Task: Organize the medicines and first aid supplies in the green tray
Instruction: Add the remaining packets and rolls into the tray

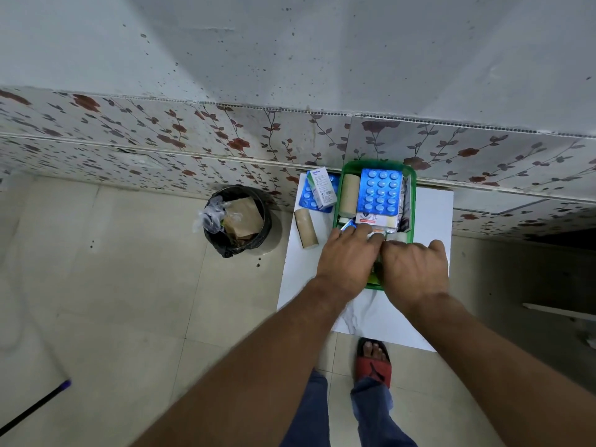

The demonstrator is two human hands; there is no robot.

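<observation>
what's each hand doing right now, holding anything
Left hand: in the green tray, fingers on small packets; grip cannot be told.
Right hand: in the tray, fingers curled; contents cannot be told.

A small white rectangular table top point(429, 221) stands on a pale tiled floor point(113, 285), its far edge against the flower-patterned wall panel. Directly on it lie four things. A green plastic tray point(410, 175) sits at the far right-of-centre, reaching the back edge. Left of the tray, a blue blister strip of round tablets point(306, 201) lies flat, with a white and green cardboard medicine box point(321, 188) resting on it. Nearer, just beside the tray's left wall, a beige rolled bandage point(306, 228) lies on its side. On the floor left of the table stands a round bin with a black liner point(238, 221), well apart.
</observation>
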